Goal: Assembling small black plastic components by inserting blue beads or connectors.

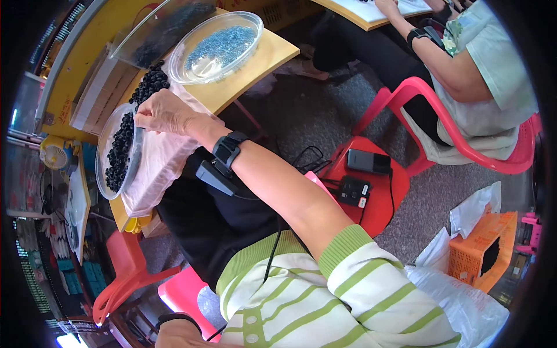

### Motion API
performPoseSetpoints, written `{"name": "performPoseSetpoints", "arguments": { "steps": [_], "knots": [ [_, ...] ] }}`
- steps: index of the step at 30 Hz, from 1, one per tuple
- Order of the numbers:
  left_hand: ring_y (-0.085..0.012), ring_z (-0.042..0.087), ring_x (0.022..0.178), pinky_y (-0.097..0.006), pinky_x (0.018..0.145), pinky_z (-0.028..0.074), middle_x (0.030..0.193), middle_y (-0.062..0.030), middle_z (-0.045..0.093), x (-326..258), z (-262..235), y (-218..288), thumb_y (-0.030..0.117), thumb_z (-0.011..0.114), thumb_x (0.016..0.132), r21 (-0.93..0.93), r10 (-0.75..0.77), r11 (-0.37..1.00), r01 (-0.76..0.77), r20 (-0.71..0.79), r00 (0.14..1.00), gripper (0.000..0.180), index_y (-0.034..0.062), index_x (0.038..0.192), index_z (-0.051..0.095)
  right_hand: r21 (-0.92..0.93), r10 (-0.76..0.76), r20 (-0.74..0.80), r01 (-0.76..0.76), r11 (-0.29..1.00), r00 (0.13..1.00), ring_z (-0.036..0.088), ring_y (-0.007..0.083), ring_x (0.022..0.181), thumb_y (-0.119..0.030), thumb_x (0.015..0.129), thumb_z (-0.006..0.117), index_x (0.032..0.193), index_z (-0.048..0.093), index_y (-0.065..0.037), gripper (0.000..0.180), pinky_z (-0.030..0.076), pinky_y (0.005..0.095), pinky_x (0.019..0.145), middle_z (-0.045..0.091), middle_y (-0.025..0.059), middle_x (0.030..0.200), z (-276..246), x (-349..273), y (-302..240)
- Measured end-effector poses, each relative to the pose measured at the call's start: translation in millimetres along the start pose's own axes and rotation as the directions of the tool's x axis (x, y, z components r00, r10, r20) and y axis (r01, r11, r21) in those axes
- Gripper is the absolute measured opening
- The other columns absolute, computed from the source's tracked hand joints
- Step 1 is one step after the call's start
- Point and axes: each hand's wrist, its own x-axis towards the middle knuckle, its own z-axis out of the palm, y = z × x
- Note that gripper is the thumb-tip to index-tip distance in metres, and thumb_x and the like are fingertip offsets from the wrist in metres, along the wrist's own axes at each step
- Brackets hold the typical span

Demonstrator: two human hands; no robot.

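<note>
My right hand (165, 113) is over the pink cloth (165, 162) on the wooden table, beside the rim of an oval clear plastic tub (138, 148). Its thumb and fingers are pressed together; whatever is between them is hidden. Inside the tub lie many small black beads (120, 153). A heap of larger black beads (149, 86) lies just beyond the hand. Farther back stands a round clear tub (258, 29) with tiny blue beads (221, 46). My left hand (178, 334) is low at the bottom edge beneath a black wristband, its fingers out of sight.
A clear box (125, 46) with dark beads stands at the back. A red stool (380, 203) holds black devices and cables. Another person sits on a pink chair (452, 98) at the right. An orange basket (464, 255) and plastic bags (458, 298) lie on the floor.
</note>
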Motion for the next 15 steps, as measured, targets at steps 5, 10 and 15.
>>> {"name": "performPoseSetpoints", "arguments": {
  "steps": [5,10,15],
  "knots": [
    [-0.0462,0.062,0.094,-0.047,0.076,0.055,0.110,-0.0273,0.061,8,10,8,0.038,0.054,0.096,0.144,-0.022,0.989,0.046,-0.160,0.987,0.042,-0.0018,0.107,0.059,-0.008,0.016,0.014,-0.016,1.000,1.000,0.066,0.0240,0.055,-0.031,0.079,0.054,0.064,0.067,-0.004,0.033,0.053,0.0328,0.063,0.063,0.0131,0.056,2,0,2],
    [-0.0342,0.063,0.099,-0.047,0.077,0.051,0.116,-0.0083,0.064,-4,-4,27,0.025,0.058,0.094,0.121,0.087,0.990,-0.078,-0.071,0.994,0.025,0.0183,0.117,0.065,-0.034,0.006,0.021,-0.005,0.999,1.000,0.065,0.0226,0.054,-0.030,0.079,0.054,0.064,0.068,-0.006,0.032,0.052,0.0316,0.062,0.063,0.0111,0.056,5,0,4],
    [-0.0184,0.059,0.116,-0.045,0.089,0.048,0.125,-0.0031,0.062,-37,-20,32,0.012,0.053,0.093,-0.312,0.356,0.910,-0.272,0.257,0.898,0.036,0.0136,0.128,0.060,-0.050,-0.025,0.043,0.027,0.998,0.999,0.067,0.0185,0.055,-0.029,0.082,0.058,0.070,0.069,-0.002,0.031,0.054,0.0294,0.057,0.066,0.0128,0.061,3,1,10]
  ]
}}
